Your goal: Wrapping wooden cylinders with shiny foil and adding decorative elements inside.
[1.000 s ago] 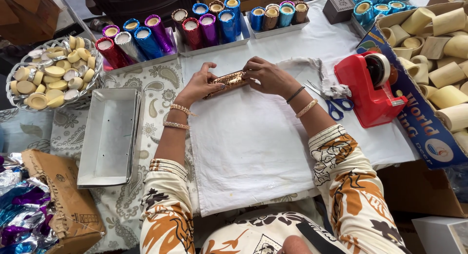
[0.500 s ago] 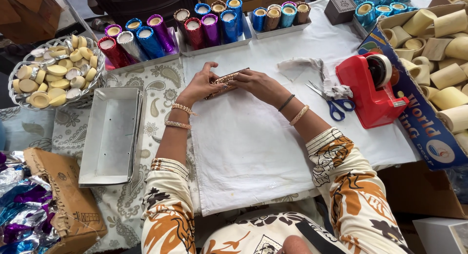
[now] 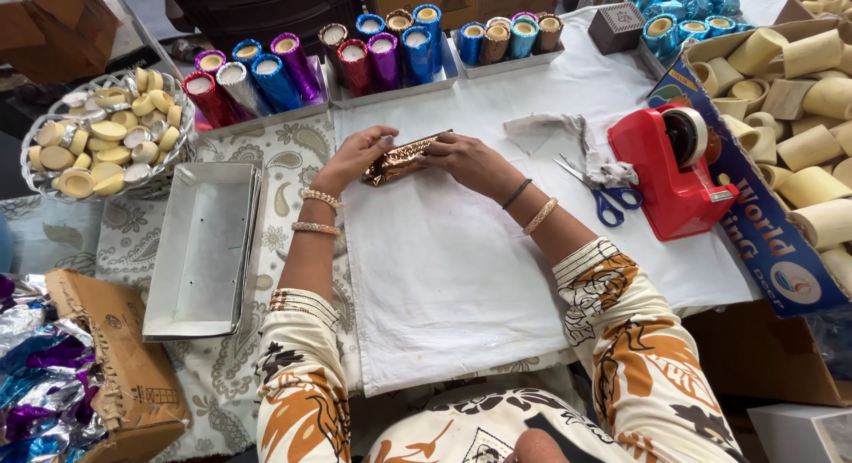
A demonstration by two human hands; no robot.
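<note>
Cardboard box (image 3: 133,374) at my near left corner spilled crumpled foil sheets (image 3: 35,383); beyond it an empty metal tray (image 3: 200,250) sat on the patterned cloth. A wire basket (image 3: 35,183) at the far left held pale round discs (image 3: 98,143). Along the far edge, trays (image 3: 444,72) carried upright foil-wrapped tubes (image 3: 382,59). White cloth (image 3: 461,277) covered the table, with scissors (image 3: 603,197) and a red tape dispenser (image 3: 674,174) toward its right edge. My left hand (image 3: 355,157) and right hand (image 3: 466,157) clamped each end of a bronze foil-wrapped tube (image 3: 404,158), lying sideways near the cloth's far edge.
</note>
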